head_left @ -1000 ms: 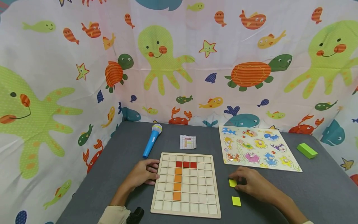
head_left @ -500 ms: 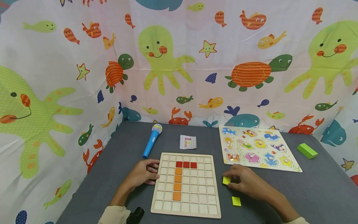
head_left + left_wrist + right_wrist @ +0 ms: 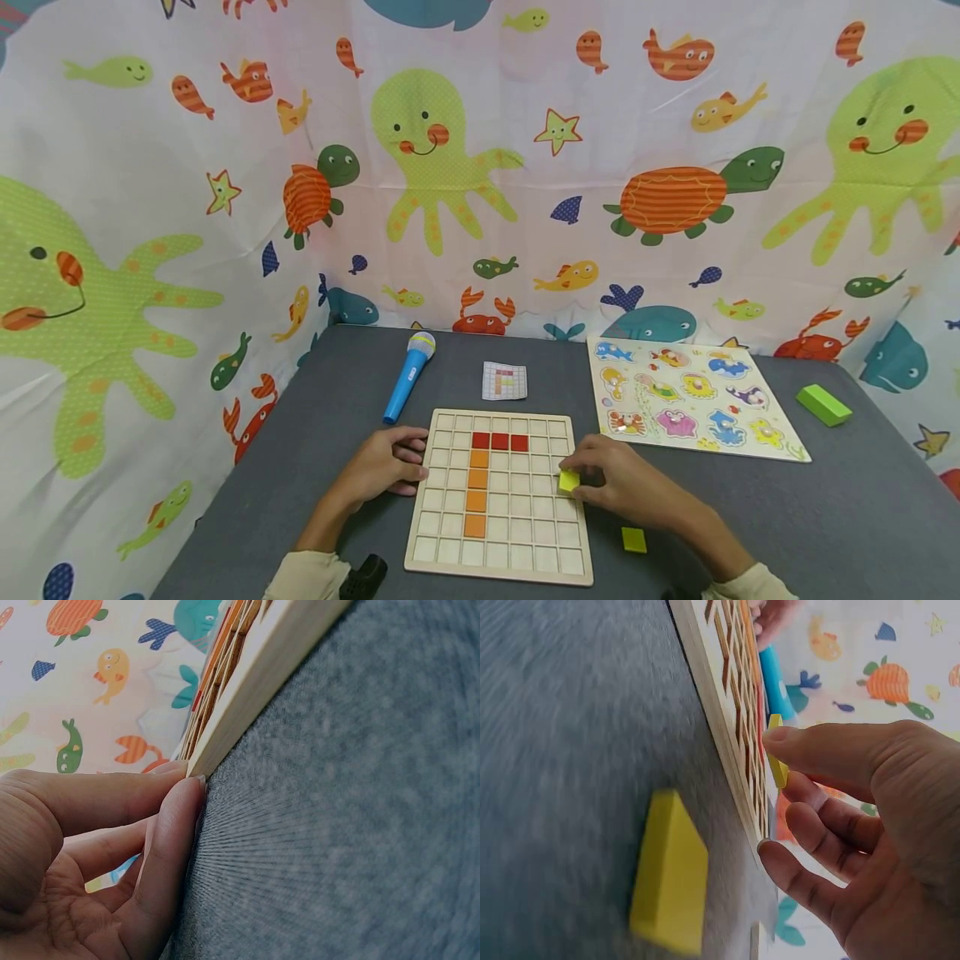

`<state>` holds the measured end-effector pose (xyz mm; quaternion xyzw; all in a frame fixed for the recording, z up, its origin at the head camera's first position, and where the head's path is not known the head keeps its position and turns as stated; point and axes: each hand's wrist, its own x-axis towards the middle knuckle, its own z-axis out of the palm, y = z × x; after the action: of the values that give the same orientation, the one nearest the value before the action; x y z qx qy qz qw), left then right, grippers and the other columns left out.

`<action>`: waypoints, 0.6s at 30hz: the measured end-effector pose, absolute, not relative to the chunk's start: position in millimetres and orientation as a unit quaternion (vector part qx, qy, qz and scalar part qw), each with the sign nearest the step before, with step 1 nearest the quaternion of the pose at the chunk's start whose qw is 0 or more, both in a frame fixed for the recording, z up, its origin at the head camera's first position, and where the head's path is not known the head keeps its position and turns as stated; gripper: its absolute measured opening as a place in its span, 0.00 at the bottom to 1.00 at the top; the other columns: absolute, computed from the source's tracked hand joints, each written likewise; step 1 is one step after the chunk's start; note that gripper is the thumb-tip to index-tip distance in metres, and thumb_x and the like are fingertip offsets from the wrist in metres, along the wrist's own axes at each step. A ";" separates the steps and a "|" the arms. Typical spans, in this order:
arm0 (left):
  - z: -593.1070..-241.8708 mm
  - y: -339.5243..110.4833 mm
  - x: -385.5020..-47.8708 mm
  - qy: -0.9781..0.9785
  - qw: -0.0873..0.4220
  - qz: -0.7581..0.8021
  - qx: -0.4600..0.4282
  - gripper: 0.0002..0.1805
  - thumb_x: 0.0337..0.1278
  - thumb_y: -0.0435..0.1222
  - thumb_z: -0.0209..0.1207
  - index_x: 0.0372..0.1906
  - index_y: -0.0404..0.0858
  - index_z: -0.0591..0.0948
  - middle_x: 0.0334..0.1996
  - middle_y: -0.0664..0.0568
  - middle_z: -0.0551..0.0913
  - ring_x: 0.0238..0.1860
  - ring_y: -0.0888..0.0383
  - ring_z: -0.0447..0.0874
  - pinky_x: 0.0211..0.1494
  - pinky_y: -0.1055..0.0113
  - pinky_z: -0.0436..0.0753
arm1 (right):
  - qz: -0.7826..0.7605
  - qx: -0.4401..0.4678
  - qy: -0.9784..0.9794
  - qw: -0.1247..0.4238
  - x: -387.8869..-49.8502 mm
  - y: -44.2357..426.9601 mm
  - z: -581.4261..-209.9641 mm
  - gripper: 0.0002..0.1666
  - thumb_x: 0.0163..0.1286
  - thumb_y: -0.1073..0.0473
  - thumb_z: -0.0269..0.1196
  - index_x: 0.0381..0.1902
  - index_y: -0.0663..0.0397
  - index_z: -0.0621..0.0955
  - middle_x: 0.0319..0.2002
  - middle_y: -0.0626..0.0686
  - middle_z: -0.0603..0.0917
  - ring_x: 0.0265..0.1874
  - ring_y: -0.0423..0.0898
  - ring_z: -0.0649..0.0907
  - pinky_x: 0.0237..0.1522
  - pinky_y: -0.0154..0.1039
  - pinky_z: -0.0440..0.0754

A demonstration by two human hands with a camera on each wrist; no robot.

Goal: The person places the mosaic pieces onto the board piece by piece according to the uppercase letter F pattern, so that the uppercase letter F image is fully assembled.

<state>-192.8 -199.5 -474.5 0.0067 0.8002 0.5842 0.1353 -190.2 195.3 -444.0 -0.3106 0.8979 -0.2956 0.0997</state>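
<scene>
My right hand (image 3: 626,483) pinches a yellow square tile (image 3: 568,482) between thumb and fingers, over the right edge of a wooden grid board (image 3: 521,553). In the right wrist view the pinched tile (image 3: 778,752) stands on edge. A second yellow tile (image 3: 633,540) lies on the table right of the board. My left hand (image 3: 381,465) holds the board's left edge; the left wrist view shows thumb and finger (image 3: 177,817) meeting at its rim. Three red tiles (image 3: 499,442) form a row in the grid, with a column of several orange tiles (image 3: 477,478) below.
Behind the board lie a blue toy microphone (image 3: 407,379) and a small card (image 3: 504,381) printed with a coloured grid. A sea-animal puzzle board (image 3: 637,392) is at the back right, beside a green block (image 3: 823,404). A printed curtain (image 3: 480,183) borders the grey table.
My right hand has carried the yellow tile left from the table to over the board's right edge. The left hand and the board have stayed put.
</scene>
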 end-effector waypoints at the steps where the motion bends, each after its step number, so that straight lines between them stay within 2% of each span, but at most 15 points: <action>1: -474.2 -199.5 -192.6 0.800 0.135 0.585 0.008 0.35 0.55 0.25 0.73 0.70 0.31 0.78 0.53 0.41 0.80 0.43 0.54 0.85 0.36 0.56 0.93 | -0.296 -0.310 0.898 0.103 -190.2 192.3 -444.7 0.18 0.71 0.50 0.73 0.56 0.49 0.89 0.43 0.41 0.79 0.38 0.38 0.77 0.36 0.32 0.77; 7: -474.8 -199.4 -192.9 0.800 0.136 0.585 0.006 0.35 0.55 0.25 0.73 0.70 0.32 0.78 0.53 0.41 0.80 0.42 0.54 0.86 0.36 0.56 0.93 | -0.299 -0.312 0.895 0.110 -190.3 174.6 -446.7 0.16 0.70 0.56 0.73 0.55 0.49 0.89 0.44 0.41 0.80 0.39 0.39 0.78 0.38 0.32 0.80; 13: -474.4 -199.3 -192.8 0.802 0.135 0.582 0.003 0.35 0.55 0.25 0.73 0.70 0.32 0.78 0.53 0.41 0.80 0.42 0.54 0.86 0.36 0.56 0.93 | -0.296 -0.320 0.893 0.109 -191.8 159.9 -443.7 0.16 0.71 0.54 0.73 0.55 0.48 0.90 0.45 0.39 0.81 0.43 0.39 0.80 0.43 0.35 0.83; 18: -473.1 -198.1 -191.9 0.804 0.135 0.579 0.003 0.35 0.55 0.26 0.74 0.70 0.32 0.78 0.54 0.41 0.81 0.42 0.54 0.85 0.36 0.56 0.93 | -0.294 -0.332 0.890 0.104 -194.6 147.9 -443.5 0.16 0.71 0.57 0.73 0.55 0.49 0.90 0.45 0.40 0.82 0.44 0.41 0.80 0.46 0.36 0.84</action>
<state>-191.9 -198.1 -473.1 0.0033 0.8044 0.5786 0.1348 -194.6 147.9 -443.5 -0.3320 0.8901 -0.2943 0.1043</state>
